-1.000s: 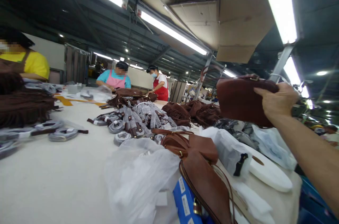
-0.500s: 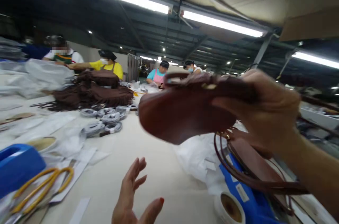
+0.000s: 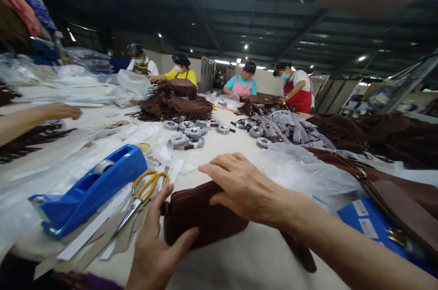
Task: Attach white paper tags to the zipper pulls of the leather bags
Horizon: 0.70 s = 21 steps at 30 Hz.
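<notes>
A dark brown zipped leather pouch (image 3: 201, 217) is tilted over the near middle of the table. My right hand (image 3: 239, 185) grips its top edge, thumb on the near face and fingers over the far side. At the pouch's left end is my left hand (image 3: 153, 239), its thumb on the near face and its fingers around the corner; the palm side is partly hidden. A brown strap end (image 3: 301, 251) lies to the right, under my right forearm. Yellow-handled scissors (image 3: 145, 192) rest just left of the pouch, close to my left fingers.
A blue tape dispenser (image 3: 99, 189) stands at left on paper strips. Coiled, wrapped straps (image 3: 193, 132) and fringed brown bags (image 3: 176, 102) lie farther back. On the right are clear plastic (image 3: 304, 171) and another brown bag (image 3: 404, 212). A co-worker's arm (image 3: 30, 121) reaches in from the left.
The pouch has come down and left from its raised place at the right, in my right hand. My left hand, open before, now holds its left end. The view has swung left and down.
</notes>
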Motion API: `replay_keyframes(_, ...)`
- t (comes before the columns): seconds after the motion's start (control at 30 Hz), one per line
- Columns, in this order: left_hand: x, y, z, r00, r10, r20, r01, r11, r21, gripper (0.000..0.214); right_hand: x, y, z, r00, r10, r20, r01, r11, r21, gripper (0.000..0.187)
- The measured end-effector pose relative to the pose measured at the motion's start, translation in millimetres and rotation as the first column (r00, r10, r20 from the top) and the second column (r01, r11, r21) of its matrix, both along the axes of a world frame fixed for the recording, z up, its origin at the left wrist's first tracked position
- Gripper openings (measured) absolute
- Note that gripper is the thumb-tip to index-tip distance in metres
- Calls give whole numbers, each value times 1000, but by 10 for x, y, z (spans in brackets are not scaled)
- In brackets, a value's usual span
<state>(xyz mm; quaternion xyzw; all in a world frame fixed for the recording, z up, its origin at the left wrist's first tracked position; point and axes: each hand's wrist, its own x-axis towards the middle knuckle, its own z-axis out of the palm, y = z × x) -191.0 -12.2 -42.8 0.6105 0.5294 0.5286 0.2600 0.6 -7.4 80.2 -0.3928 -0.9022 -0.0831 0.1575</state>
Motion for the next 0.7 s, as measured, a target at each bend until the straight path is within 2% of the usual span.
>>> replay_keyframes(0.07, -53, 174, 65, 995, -20, -93, 20, 1000, -3, 67, 140, -153, -87, 988, -130, -82, 131, 991, 15, 71)
replay_keyframes(0.17, -99, 352, 66, 991, -54, -124, 52, 998, -19, 45, 438, -446, -443, 914, -360, -188, 354, 933, -66, 94)
replay_keyframes(0.23, -104, 384, 45, 993, -58, -107, 57, 998, -10, 36, 591, -613, -779, 830, -509, -226, 483, 860, -163, 95)
replay_keyframes(0.3, -93, 374, 44, 996, -44, -80, 44, 999, -6, 33, 665, -712, -1092, 763, -594, -254, 507, 795, -333, 93)
replay_keyframes(0.37, -84, 358, 71, 998, -41, -54, 39, 999, -36, 32, 687, -728, -1287, 680, -674, -289, 521, 721, -457, 76)
replay_keyframes(0.4, -87, 353, 90, 998, -41, -44, 39, 998, -56, 32, 699, -705, -1316, 652, -701, -290, 523, 692, -497, 62)
replay_keyframes(0.47, -103, 341, 126, 997, -65, -48, 61, 994, -90, 31, 761, -605, -1220, 643, -724, -248, 534, 657, -533, 38)
replay_keyframes(0.53, -115, 297, 146, 993, -86, -84, 78, 992, -95, 29, 878, -447, -942, 679, -714, -173, 562, 656, -503, 33)
replay_keyframes(0.6, -89, 191, 139, 988, -72, -139, 64, 996, -61, 25, 997, -250, -557, 640, -741, -203, 659, 665, -352, 25)
replay_keyframes(0.7, 51, -66, 84, 969, -45, -242, 61, 996, 59, 20, 1019, 70, -9, 641, -660, -392, 708, 705, -29, 19)
